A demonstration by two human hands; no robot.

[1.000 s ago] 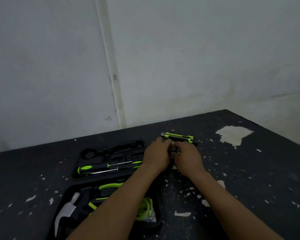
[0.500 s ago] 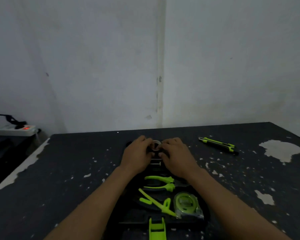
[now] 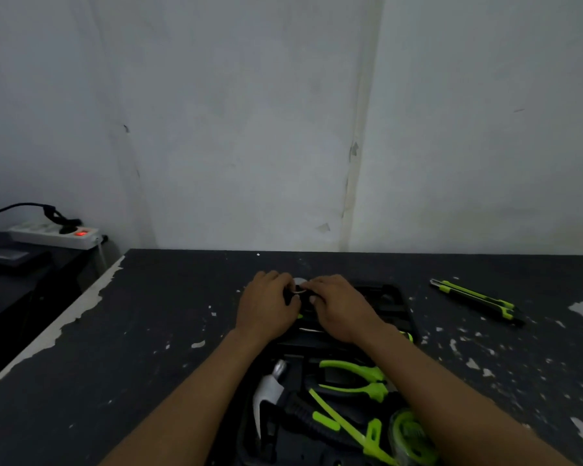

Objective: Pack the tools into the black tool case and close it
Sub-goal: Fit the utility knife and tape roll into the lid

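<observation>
The black tool case lies open on the dark table, its far half under my hands. My left hand and my right hand meet over that half, both pinching a small roll of tape with a pale ring showing between the fingers. In the near half sit a hammer, green-handled pliers, a green tape measure and other green-and-black tools. A green-and-black utility knife lies loose on the table to the right of the case.
The table has a chipped black top and stands against a white wall. Its left edge drops off at the pale strip. Beyond that edge, a white power strip with a red light rests on a lower surface.
My view has swung left, bringing the case to the centre. Both hands carried the small roll from beside the utility knife over to the far half of the case.
</observation>
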